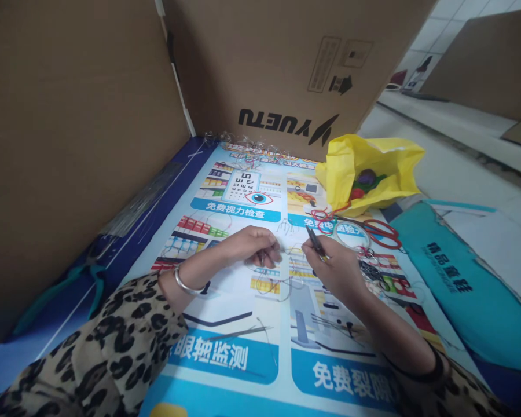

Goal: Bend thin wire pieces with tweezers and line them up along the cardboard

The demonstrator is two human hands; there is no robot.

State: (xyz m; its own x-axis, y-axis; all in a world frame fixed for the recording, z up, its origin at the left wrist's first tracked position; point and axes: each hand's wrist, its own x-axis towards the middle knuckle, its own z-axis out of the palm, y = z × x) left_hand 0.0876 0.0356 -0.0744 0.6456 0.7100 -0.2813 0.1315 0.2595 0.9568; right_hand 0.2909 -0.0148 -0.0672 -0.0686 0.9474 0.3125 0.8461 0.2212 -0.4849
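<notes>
My left hand [254,246] rests on the printed poster [226,353], fingers pinched on a thin wire piece [273,278] that loops down onto the poster. My right hand [336,269] is closed round a small dark tool [313,238], its tip pointing up and left towards the left hand's fingertips. The two hands are a few centimetres apart. Both arms wear leopard-print sleeves, and a silver bangle [186,284] sits on the left wrist. Thin loose wires lie on the poster around the hands.
Red-handled scissors [380,229] and a tape roll [351,233] lie beyond the right hand. A yellow plastic bag [369,168] with coloured bits stands behind them. Cardboard walls [82,116] close the left and back. A teal cloth [455,278] lies right. Bent wire pieces [243,142] line the back edge.
</notes>
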